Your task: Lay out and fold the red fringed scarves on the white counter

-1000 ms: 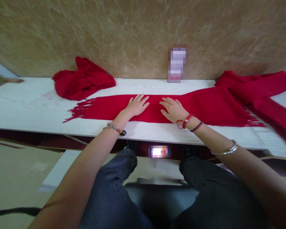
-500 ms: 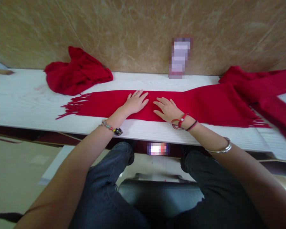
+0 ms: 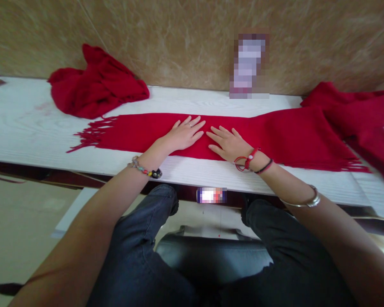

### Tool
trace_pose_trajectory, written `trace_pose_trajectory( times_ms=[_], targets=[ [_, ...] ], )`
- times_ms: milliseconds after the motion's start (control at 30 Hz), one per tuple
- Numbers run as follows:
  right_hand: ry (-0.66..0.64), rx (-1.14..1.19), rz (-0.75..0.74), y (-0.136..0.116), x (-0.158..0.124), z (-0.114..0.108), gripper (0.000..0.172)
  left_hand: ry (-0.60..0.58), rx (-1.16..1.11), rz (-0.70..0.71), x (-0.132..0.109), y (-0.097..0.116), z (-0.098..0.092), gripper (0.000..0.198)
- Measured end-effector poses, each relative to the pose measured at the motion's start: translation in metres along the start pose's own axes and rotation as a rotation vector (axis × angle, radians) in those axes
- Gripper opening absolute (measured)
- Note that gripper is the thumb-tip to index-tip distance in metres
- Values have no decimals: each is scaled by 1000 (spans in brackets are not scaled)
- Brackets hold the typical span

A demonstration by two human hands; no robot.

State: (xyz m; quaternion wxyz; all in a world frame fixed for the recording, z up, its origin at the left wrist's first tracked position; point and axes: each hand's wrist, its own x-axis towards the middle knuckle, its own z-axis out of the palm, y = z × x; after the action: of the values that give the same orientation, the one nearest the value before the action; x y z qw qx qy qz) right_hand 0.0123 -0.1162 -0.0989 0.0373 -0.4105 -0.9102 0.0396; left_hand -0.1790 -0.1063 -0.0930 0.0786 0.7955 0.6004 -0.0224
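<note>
A red fringed scarf (image 3: 131, 132) lies lengthwise in a flat strip in front of me, its left fringe spread on the white surface. On the middle of the scarf my left hand (image 3: 184, 134) rests palm down, fingers stretched out, with a ring on one finger. Close beside it, my right hand (image 3: 230, 143) also lies flat on the fabric with its fingers spread. The fingertips of the two hands point towards each other with a small gap between them. Neither hand grips the cloth. Further right, the scarf shows a second fringed end.
A crumpled red cloth (image 3: 96, 87) sits at the back left, against the brown marbled wall (image 3: 179, 42). More red fabric (image 3: 368, 111) is heaped at the right. A pixelated object (image 3: 248, 66) leans on the wall. The white table (image 3: 28, 123) is narrow, and a dark stool (image 3: 214, 256) is below me.
The camera view has shifted slightly. Both hands stay flat on the scarf, their fingers a little more spread and the gap between them narrower.
</note>
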Motion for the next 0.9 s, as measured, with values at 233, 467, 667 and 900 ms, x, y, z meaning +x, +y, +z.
trace_pose_trajectory(
  times_ms=[233, 467, 667, 900],
  targets=[
    [149, 11, 176, 17, 3, 2, 54, -9, -50, -241, -1, 4, -2, 62],
    [207, 6, 188, 13, 36, -5, 56, 129, -64, -235, 3, 0, -1, 58],
    [-6, 36, 177, 24, 33, 5, 57, -1, -63, -248, 5, -1, -5, 60],
    [180, 32, 328, 66, 23, 7, 67, 19, -81, -236, 4, -2, -3, 60]
  ],
)
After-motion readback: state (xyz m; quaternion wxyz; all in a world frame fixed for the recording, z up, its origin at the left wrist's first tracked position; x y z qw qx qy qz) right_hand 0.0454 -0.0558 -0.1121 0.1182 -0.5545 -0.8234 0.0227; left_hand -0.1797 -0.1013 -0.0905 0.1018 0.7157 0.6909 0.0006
